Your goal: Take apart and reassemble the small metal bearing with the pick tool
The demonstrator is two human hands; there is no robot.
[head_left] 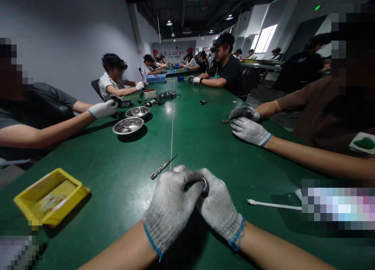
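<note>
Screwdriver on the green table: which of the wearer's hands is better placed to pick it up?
Probably the left hand: the screwdriver lies just beyond it, while the right hand is farther away. Both hands hold a small part, so the left should let go first.

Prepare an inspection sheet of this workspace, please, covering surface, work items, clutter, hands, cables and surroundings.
Surface: green table, pale line running along it.
Work items: dark part, mostly hidden, so its details can't be made out.
Clutter: screwdriver lying loose; yellow tray with small pale pieces; metal bowls farther off.
Hands: left hand and right hand, both gloved, closed around the dark part.
Cables: white cable at right; dark tangle farther away.
Surroundings: co-workers on both sides; ceiling lights.
</note>
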